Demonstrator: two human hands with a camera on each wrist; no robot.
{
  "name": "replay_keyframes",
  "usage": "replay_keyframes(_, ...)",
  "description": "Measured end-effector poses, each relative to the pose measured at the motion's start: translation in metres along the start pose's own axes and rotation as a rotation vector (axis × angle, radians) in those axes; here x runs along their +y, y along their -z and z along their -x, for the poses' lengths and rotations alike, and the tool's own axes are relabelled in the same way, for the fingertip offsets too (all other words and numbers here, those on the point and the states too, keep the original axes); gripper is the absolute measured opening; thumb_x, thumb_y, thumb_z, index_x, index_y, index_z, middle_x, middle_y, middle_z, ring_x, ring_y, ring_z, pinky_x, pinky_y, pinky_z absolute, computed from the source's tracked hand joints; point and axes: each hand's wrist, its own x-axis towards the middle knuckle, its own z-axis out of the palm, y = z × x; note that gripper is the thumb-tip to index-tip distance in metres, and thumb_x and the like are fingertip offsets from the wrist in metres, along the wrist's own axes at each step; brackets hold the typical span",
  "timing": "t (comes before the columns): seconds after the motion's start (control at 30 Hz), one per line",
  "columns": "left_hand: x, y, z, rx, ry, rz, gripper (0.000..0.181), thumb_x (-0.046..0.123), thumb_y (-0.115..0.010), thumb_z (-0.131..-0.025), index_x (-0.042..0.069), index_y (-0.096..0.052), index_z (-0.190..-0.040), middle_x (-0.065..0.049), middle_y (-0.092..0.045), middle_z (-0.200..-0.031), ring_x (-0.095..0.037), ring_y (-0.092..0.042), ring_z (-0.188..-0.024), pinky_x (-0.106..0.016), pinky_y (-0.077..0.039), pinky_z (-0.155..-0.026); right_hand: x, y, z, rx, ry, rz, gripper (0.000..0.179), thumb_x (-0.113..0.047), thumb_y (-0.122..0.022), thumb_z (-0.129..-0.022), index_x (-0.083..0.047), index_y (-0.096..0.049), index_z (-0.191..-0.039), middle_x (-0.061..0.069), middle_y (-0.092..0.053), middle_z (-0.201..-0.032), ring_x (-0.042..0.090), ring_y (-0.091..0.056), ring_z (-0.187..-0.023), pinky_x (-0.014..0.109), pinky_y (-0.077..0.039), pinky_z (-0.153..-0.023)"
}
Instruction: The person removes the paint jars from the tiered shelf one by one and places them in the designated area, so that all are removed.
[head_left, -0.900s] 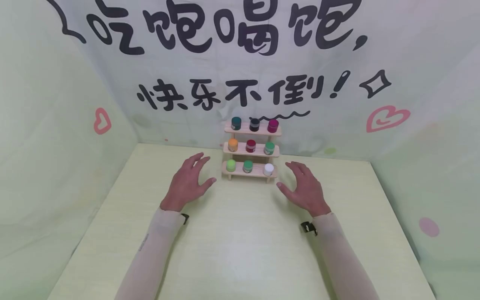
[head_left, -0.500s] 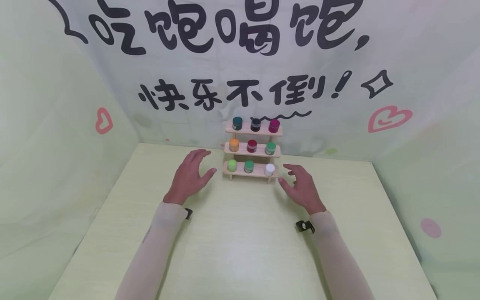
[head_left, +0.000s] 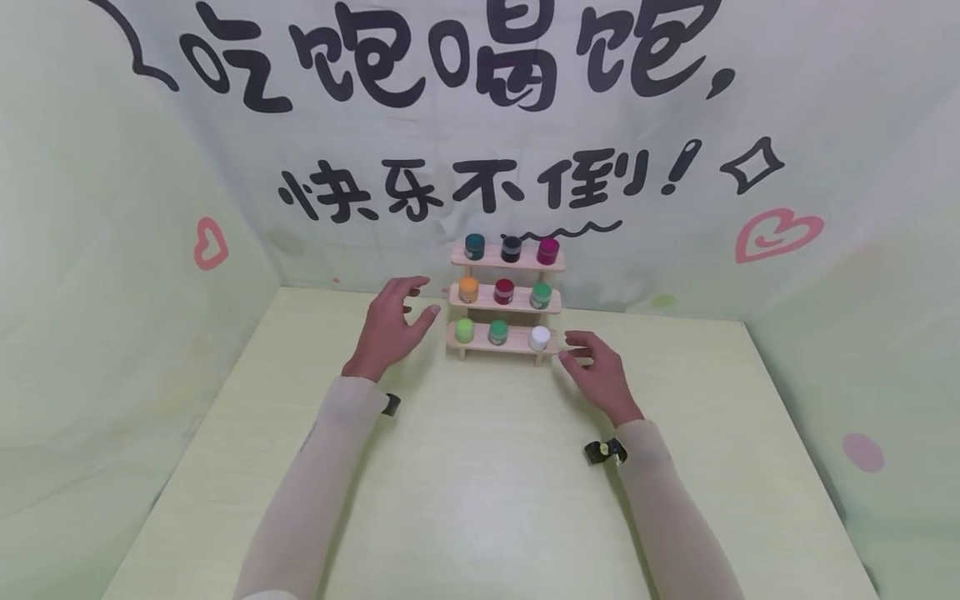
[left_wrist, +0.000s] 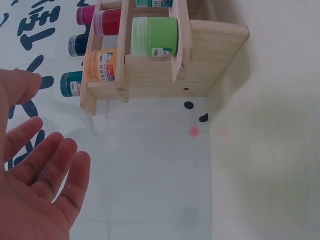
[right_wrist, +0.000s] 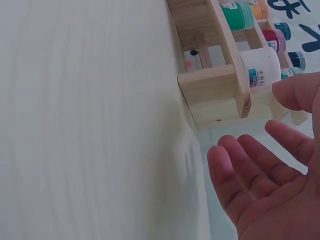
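A three-tier wooden rack [head_left: 501, 343] stands at the back of the table and carries several small paint jars. On its lowest tier are a light green jar [head_left: 464, 331], a green jar [head_left: 498, 332] and a white jar [head_left: 539, 338]. The middle tier holds an orange jar [left_wrist: 100, 66], a dark red jar [head_left: 504, 292] and another green jar [head_left: 541, 296]. My left hand [head_left: 390, 327] hovers left of the rack, fingers loosely bent and apart from it. Close to the rack's lower right end is my right hand [head_left: 602, 377], near the white jar, holding nothing.
On the top tier sit a teal jar [head_left: 474, 247], a black jar [head_left: 511, 249] and a magenta jar [head_left: 547, 251]. Behind the rack hangs a pale cloth backdrop [head_left: 360, 258] with black lettering. The pale table [head_left: 480, 483] extends toward me, with cloth at both sides.
My left hand has moved forward and slightly right toward the rack's middle tier. The right hand has shifted a little left, its fingers bending more. The rack and jars stay put.
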Motion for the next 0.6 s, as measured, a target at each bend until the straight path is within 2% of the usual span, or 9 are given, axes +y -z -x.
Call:
replay_keyframes(0.13,0.0,-0.004,-0.009,0.025,0.026,0.04,0.048,0.031,-0.069,-0.096,0.013,-0.057,-0.138,-0.006,-0.06,-0.135,-0.024,-0.061,-0.117,-0.042,-0.061,-0.088,0.0,-0.004,-0.003,-0.029,-0.06,-0.062,0.049,-0.036,-0.067,-0.098,-0.013,-0.056,-0.14,0.01,-0.063,-0.135,0.03,-0.066,-0.115,0.044,-0.061,-0.091)
replay_keyframes(0.33,0.002,-0.009,-0.028,0.071,0.039,0.109,0.044,0.029,-0.07,-0.096,0.013,-0.059,-0.136,-0.005,-0.062,-0.133,-0.022,-0.063,-0.114,-0.043,-0.062,-0.087,-0.002,-0.008,-0.009,-0.047,-0.126,-0.191,0.048,-0.035,-0.07,-0.096,-0.019,-0.057,-0.14,0.01,-0.063,-0.134,0.028,-0.067,-0.112,0.029,-0.062,-0.087)
replay_keyframes(0.5,0.005,-0.014,-0.043,0.051,0.1,0.146,0.045,0.031,-0.07,-0.095,0.016,-0.059,-0.136,-0.003,-0.062,-0.133,-0.019,-0.061,-0.114,-0.037,-0.061,-0.088,-0.002,-0.011,-0.011,-0.074,-0.159,-0.282,0.047,-0.032,-0.07,-0.096,-0.014,-0.058,-0.138,0.013,-0.061,-0.136,0.033,-0.067,-0.113,0.026,-0.062,-0.087)
replay_keyframes(0.6,0.008,-0.018,-0.051,0.037,0.135,0.166,0.044,0.031,-0.07,-0.095,0.016,-0.059,-0.136,-0.001,-0.062,-0.133,-0.017,-0.06,-0.113,-0.034,-0.061,-0.088,0.002,-0.013,-0.01,-0.087,-0.179,-0.3,0.047,-0.031,-0.071,-0.096,-0.014,-0.059,-0.138,0.014,-0.061,-0.138,0.034,-0.067,-0.116,0.025,-0.061,-0.089)
